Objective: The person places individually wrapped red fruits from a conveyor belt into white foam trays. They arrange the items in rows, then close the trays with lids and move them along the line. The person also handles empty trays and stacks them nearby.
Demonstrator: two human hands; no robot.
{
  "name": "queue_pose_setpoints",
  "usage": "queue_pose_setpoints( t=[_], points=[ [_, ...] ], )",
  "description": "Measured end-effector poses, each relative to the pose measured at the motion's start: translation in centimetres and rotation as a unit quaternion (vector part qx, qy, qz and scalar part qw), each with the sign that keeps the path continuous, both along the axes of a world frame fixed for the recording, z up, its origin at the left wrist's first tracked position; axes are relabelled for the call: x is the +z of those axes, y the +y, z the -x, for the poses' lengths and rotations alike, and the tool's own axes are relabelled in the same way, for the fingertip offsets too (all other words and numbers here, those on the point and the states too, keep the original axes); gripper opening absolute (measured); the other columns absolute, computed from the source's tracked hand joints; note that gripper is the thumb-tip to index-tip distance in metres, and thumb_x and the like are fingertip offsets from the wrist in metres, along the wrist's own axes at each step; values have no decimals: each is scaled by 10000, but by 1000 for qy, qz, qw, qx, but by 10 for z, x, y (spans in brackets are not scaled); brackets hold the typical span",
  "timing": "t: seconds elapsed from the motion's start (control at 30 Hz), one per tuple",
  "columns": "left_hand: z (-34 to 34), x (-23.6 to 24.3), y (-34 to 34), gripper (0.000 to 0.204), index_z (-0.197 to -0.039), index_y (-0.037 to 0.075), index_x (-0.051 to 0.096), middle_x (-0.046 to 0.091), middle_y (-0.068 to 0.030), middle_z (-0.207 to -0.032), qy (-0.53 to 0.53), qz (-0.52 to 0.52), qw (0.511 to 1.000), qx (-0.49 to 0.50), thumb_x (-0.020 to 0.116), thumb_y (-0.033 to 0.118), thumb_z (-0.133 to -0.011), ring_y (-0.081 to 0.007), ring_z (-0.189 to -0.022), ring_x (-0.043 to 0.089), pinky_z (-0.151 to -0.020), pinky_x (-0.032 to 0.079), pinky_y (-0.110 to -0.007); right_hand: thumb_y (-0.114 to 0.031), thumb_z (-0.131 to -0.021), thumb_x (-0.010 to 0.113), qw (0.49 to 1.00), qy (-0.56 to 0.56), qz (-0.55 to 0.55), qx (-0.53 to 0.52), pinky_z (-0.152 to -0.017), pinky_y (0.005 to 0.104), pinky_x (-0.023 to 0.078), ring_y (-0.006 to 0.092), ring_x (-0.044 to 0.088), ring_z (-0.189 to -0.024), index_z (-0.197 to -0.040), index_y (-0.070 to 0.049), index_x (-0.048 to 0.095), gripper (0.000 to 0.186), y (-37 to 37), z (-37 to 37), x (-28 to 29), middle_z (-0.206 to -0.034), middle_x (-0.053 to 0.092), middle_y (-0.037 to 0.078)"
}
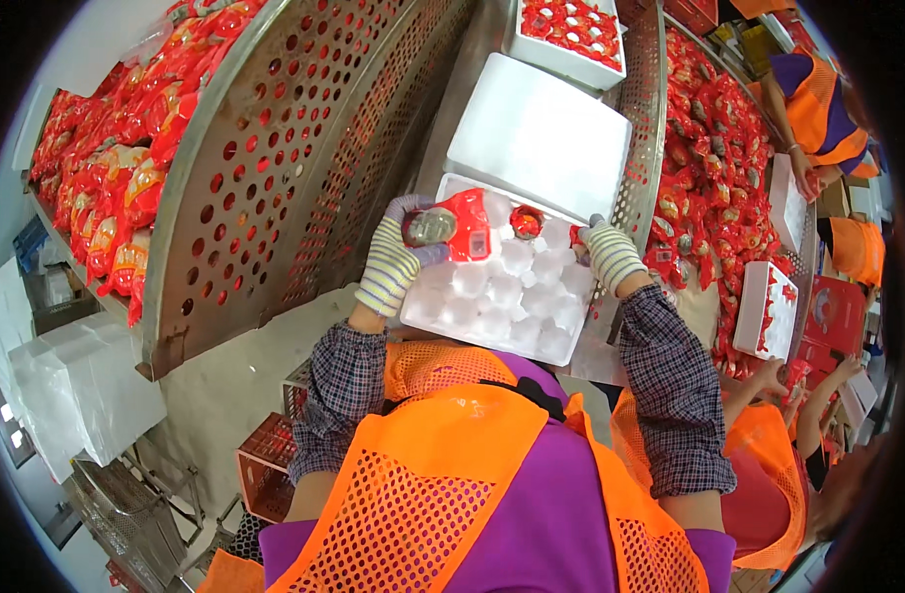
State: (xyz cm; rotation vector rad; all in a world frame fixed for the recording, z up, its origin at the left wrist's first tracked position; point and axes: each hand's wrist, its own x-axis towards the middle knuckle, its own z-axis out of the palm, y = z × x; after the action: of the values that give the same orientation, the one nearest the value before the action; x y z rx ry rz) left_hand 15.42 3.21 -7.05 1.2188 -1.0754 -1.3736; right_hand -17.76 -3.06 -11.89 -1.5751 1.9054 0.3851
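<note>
My left hand (401,259), in a striped knit glove, is closed around a red plastic packet (469,225) with a grey, rounded, egg-like item in its clear part. It holds the packet over the left side of a white foam tray (443,314) with rounded hollows. One red-wrapped round item (527,222) sits in a hollow near the tray's far edge. At the tray's right edge, my gloved right hand (611,249) is curled on a small red packet (577,237), mostly hidden by the fingers. A white foam lid (541,133) lies just beyond the tray.
Perforated metal walls (245,188) flank the work spot. Red packets heap up on the left (126,188) and right (690,168). A filled foam box (571,44) stands at the far end. Co-workers in orange vests (823,109) work along the right.
</note>
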Motion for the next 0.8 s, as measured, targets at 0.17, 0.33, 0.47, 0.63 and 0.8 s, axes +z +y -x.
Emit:
queue_pose_setpoints(
  t=[0.17,0.33,0.47,0.63,0.8],
  points=[
    [-2,20,-28,304,-1013,44,610,543,-121,-1014,-327,125,937,19,692,47,-720,-238,-888,555,-791,479,-321,-204,-782,614,963,103,57,243,-721,415,501,367,610,-801,-923,27,609,271,6,-20,36,-937,588,235],
    [21,15,-57,344,-1060,72,585,548,-129,-1036,-511,275,806,-115,631,12,-725,-285,-951,552,-788,487,-359,-193,-770,622,970,50,97,219,-701,423,498,354,616,-781,-888,17,613,240,11,-19,43,-898,605,225],
    [16,-23,-57,344,-1034,73,569,552,-108,-1060,-555,257,765,-203,673,78,-706,-297,-944,558,-794,491,-381,-171,-768,596,973,39,89,208,-733,420,503,351,620,-841,-977,-13,605,262,10,-23,47,-941,615,209],
    [19,-17,-77,342,-955,74,640,550,-139,-991,-410,101,886,-192,754,91,-633,-300,-830,575,-739,503,-355,-221,-788,586,992,35,-6,125,-717,410,512,345,630,-814,-1039,-19,571,323,1,-20,41,-888,644,192],
    [20,-14,-107,355,-923,61,660,584,-175,-924,-502,192,788,-301,791,164,-609,-314,-821,578,-733,495,-359,-232,-789,592,998,-17,-38,-36,-695,402,516,333,631,-789,-1017,-20,572,312,-6,-21,30,-867,643,189]
  ],
)
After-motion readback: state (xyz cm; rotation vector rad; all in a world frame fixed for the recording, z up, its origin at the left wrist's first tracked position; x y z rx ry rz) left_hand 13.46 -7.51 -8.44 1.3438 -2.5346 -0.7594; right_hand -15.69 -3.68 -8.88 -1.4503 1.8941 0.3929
